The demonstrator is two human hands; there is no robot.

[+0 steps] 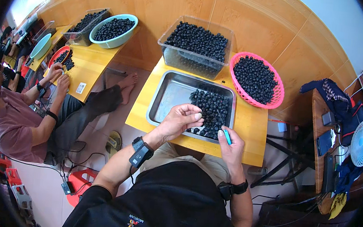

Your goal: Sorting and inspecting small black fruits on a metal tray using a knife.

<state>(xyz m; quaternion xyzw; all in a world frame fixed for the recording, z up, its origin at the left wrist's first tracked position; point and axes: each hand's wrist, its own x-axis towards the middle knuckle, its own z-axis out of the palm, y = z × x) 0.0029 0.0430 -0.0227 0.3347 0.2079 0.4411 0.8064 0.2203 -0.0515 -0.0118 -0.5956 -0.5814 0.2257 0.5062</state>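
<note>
A metal tray (pixel 159 95) lies on the yellow table (pixel 140 118) in front of me. Small dark round pieces (pixel 210 105), like beads or berries, are heaped in its right half. Over the tray's front part is my left hand (pixel 180 121), its thumb and fingertips pinched together. Whatever sits in that pinch is too small to make out. At the tray's front right corner my right hand (pixel 231 148) is closed round a slim tool with a teal handle (pixel 227 136). The tool's thin tip points up and left over the dark pieces.
Behind the tray stands a clear plastic bin (pixel 190 62) of dark pieces, with a pink basket (pixel 282 93) of them to its right. A small fan (pixel 362 142) stands on a side table at right. Leftward, a co-worker (pixel 23 122) sits at another yellow table. Cables cross the floor.
</note>
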